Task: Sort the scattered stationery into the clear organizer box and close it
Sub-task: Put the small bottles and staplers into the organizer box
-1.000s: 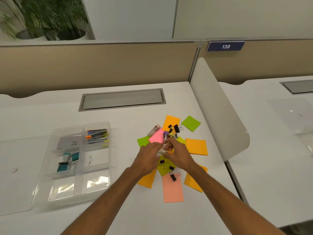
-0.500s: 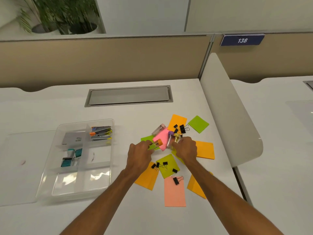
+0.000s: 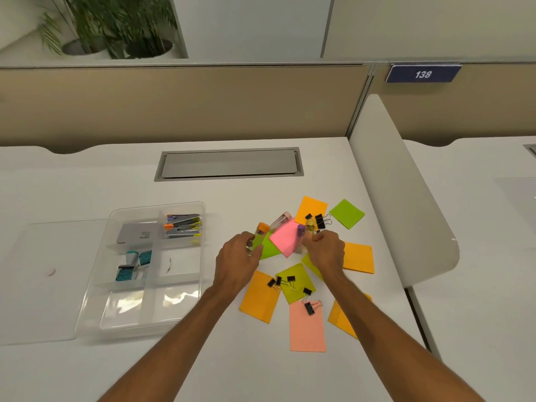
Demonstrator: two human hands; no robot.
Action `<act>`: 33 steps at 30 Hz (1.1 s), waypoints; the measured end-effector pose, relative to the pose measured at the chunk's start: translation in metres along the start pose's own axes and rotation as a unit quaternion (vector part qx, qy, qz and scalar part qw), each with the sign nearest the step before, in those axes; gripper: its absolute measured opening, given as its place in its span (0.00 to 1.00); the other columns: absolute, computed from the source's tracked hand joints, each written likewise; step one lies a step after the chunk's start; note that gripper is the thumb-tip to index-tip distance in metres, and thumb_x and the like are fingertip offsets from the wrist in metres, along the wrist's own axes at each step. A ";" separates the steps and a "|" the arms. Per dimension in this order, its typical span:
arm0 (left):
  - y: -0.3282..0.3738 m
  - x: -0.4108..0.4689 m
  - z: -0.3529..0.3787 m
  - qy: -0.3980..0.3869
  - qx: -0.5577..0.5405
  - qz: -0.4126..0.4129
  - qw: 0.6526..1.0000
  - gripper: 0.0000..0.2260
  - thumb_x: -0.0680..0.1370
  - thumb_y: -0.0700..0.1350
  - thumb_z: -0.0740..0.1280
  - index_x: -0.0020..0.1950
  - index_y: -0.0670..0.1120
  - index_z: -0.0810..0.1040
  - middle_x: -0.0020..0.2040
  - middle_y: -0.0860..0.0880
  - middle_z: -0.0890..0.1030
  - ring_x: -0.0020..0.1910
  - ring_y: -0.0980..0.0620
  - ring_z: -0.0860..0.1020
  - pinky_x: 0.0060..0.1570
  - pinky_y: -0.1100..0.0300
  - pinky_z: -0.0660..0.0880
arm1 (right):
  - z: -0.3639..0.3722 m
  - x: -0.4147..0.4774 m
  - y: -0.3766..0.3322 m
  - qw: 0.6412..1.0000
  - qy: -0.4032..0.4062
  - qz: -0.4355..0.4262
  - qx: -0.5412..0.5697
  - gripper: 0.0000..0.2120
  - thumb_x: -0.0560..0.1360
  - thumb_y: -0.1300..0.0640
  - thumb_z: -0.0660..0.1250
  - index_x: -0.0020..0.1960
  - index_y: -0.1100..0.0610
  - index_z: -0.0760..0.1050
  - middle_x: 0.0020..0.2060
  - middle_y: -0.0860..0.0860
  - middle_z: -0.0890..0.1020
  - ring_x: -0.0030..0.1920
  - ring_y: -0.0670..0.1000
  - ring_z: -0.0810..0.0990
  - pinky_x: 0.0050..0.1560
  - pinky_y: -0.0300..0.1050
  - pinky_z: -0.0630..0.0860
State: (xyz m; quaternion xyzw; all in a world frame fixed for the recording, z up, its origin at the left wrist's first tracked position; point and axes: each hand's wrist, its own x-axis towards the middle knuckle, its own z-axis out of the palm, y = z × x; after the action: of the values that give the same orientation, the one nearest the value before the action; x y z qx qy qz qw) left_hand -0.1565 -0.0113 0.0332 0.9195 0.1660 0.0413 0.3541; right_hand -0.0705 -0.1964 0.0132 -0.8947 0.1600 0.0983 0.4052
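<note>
The clear organizer box (image 3: pixel 95 288) lies open on the left of the desk; staplers (image 3: pixel 182 226), a grey card and teal items sit in its far compartments. My left hand (image 3: pixel 237 261) grips a clear tube with an orange cap (image 3: pixel 259 235), lifted over the pile. My right hand (image 3: pixel 326 250) holds two clear tubes, one purple-capped (image 3: pixel 300 237) and one yellowish (image 3: pixel 309 227). A pink-capped tube (image 3: pixel 280 220) lies on the desk behind a pink note (image 3: pixel 285 237). Orange, green and salmon sticky notes and several black binder clips (image 3: pixel 290 281) are scattered around.
The box's clear lid (image 3: pixel 37 280) lies flat to its left. A grey cable hatch (image 3: pixel 229 163) is set into the desk behind. A white rounded divider (image 3: pixel 403 198) borders the desk on the right, close to the notes.
Both hands have drawn apart over the pile. The left has lifted the orange-capped tube up and leftward; the right now holds the purple-capped and yellowish tubes upright.
</note>
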 end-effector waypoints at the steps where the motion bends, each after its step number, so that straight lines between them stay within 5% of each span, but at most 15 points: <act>1: -0.001 0.001 -0.005 0.010 -0.003 -0.006 1.000 0.12 0.77 0.51 0.67 0.57 0.46 0.78 0.50 0.50 0.81 0.45 0.50 0.80 0.43 0.54 0.77 | -0.002 -0.003 -0.001 1.000 0.003 -0.014 0.000 0.12 0.73 0.51 0.71 0.43 0.60 0.80 0.40 0.56 0.84 0.42 0.58 0.82 0.42 0.51 0.79; 5: -0.024 0.000 -0.040 0.073 -0.007 -0.049 0.996 0.14 0.77 0.49 0.68 0.59 0.44 0.79 0.50 0.47 0.79 0.44 0.51 0.78 0.42 0.61 0.69 | 0.010 -0.025 -0.013 0.993 -0.070 -0.090 0.043 0.09 0.72 0.55 0.72 0.50 0.59 0.80 0.43 0.53 0.83 0.44 0.54 0.81 0.46 0.50 0.78; 10: -0.064 -0.006 -0.085 0.142 -0.016 -0.102 0.984 0.06 0.76 0.45 0.67 0.42 0.44 0.79 0.38 0.49 0.78 0.38 0.48 0.77 0.37 0.60 0.66 | 0.045 -0.059 -0.050 0.976 -0.140 -0.152 0.066 0.09 0.70 0.57 0.74 0.49 0.57 0.81 0.42 0.51 0.84 0.44 0.49 0.82 0.47 0.44 0.78; 13: -0.089 -0.011 -0.106 0.151 -0.007 -0.135 0.979 0.06 0.76 0.45 0.67 0.48 0.43 0.79 0.39 0.47 0.80 0.39 0.47 0.78 0.38 0.58 0.70 | 0.069 -0.080 -0.074 0.968 -0.166 -0.174 0.066 0.08 0.69 0.59 0.73 0.48 0.57 0.81 0.38 0.50 0.84 0.39 0.47 0.80 0.40 0.37 0.76; 16: -0.108 -0.012 -0.118 0.123 -0.013 -0.168 0.978 0.11 0.74 0.46 0.69 0.54 0.43 0.79 0.41 0.45 0.83 0.41 0.46 0.80 0.41 0.57 0.75 | 0.092 -0.098 -0.095 0.963 -0.184 -0.191 0.051 0.09 0.68 0.58 0.72 0.48 0.54 0.79 0.33 0.46 0.81 0.34 0.45 0.78 0.34 0.35 0.72; 20: -0.124 -0.005 -0.124 0.081 0.022 -0.184 0.979 0.10 0.72 0.46 0.72 0.50 0.43 0.80 0.42 0.45 0.83 0.37 0.50 0.74 0.38 0.60 0.70 | 0.114 -0.115 -0.114 0.961 -0.194 -0.194 0.029 0.11 0.67 0.56 0.71 0.48 0.49 0.77 0.33 0.48 0.83 0.34 0.44 0.80 0.34 0.39 0.74; 24: -0.127 0.006 -0.123 0.008 0.094 -0.183 0.979 0.09 0.70 0.45 0.73 0.43 0.44 0.76 0.43 0.45 0.81 0.39 0.48 0.78 0.38 0.57 0.76 | 0.126 -0.124 -0.123 0.957 -0.196 -0.212 0.010 0.10 0.68 0.54 0.70 0.49 0.46 0.78 0.33 0.49 0.82 0.35 0.47 0.80 0.38 0.44 0.76; 33: -0.135 0.029 -0.118 -0.100 0.237 -0.113 0.960 0.14 0.74 0.43 0.71 0.58 0.43 0.76 0.54 0.44 0.80 0.52 0.44 0.80 0.50 0.53 0.79 | 0.139 -0.126 -0.134 0.952 -0.164 -0.250 -0.065 0.14 0.77 0.57 0.67 0.62 0.54 0.77 0.50 0.57 0.76 0.48 0.56 0.80 0.53 0.55 0.77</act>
State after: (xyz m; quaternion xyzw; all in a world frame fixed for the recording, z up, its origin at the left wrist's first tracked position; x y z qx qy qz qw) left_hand -0.1889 0.1674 0.0307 0.9516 0.2380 -0.1318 0.1431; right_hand -0.1447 0.0177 0.0540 -0.9022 -0.1441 0.1491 0.3782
